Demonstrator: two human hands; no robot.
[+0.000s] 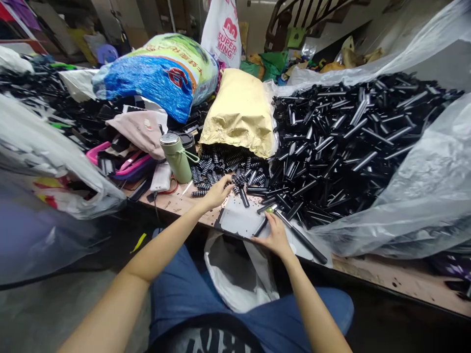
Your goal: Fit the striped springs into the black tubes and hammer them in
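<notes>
The 2 hands were apart over the near side of a cluttered bench (353, 268). The left hand (220, 191) had its fingers bent at the edge of the small black ribbed pieces (210, 172), which lay under and in front of the yellow sack (239, 105). A smooth black tube (244, 197) rested just beside those fingertips. The right hand (276, 236) stood over the pale board (235, 215), thumb and fingers spread around a short dark piece (261, 226). At this scale and blur I could not tell whether either hand had actually closed on anything.

The main risk seemed to be at the front edge. The short dark piece lay close to it, right above the open white bag (230, 289), so a loose pinch or a nudge of the thumb could have tipped it over. The long black rod (303, 241) slanted with its lower end near the same edge; a brush from the right wrist could have rolled it off. The big heap of black tubes (342, 132) came right up to the board, and disturbing its foot could have sent tubes sliding over it. On the left, the green flask (179, 159) stood close to the ribbed pieces, where a careless sweep of the left hand could have toppled it.
</notes>
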